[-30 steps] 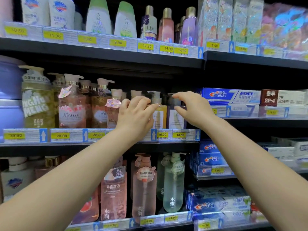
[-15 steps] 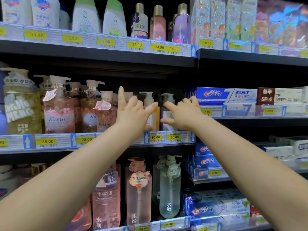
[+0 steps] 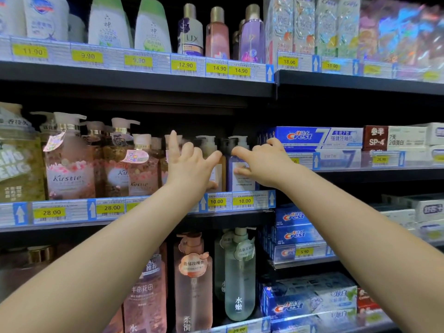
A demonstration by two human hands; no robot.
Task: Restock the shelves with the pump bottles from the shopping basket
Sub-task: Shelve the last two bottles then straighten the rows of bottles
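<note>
Two small pump bottles stand side by side at the right end of the middle shelf (image 3: 240, 213): an amber pump bottle (image 3: 208, 147) and a purple pump bottle (image 3: 236, 182). My left hand (image 3: 189, 164) is spread in front of the amber bottle, index finger raised, thumb touching its shoulder. My right hand (image 3: 264, 162) rests against the front of the purple bottle, with the thumb across its neck and a fingertip on its label. Neither hand wraps around a bottle. The shopping basket is out of view.
Pink Kustie pump bottles (image 3: 69, 164) fill the middle shelf to the left. Crest toothpaste boxes (image 3: 312, 137) are stacked just to the right. Tall pump bottles (image 3: 193, 284) stand on the shelf below, and more bottles (image 3: 217, 32) on the shelf above. Price tags line the shelf edges.
Both hands dropped from the pump heads to the bottles' shoulders and bodies. My right hand let go of the purple bottle's pump top. My left index finger lifted.
</note>
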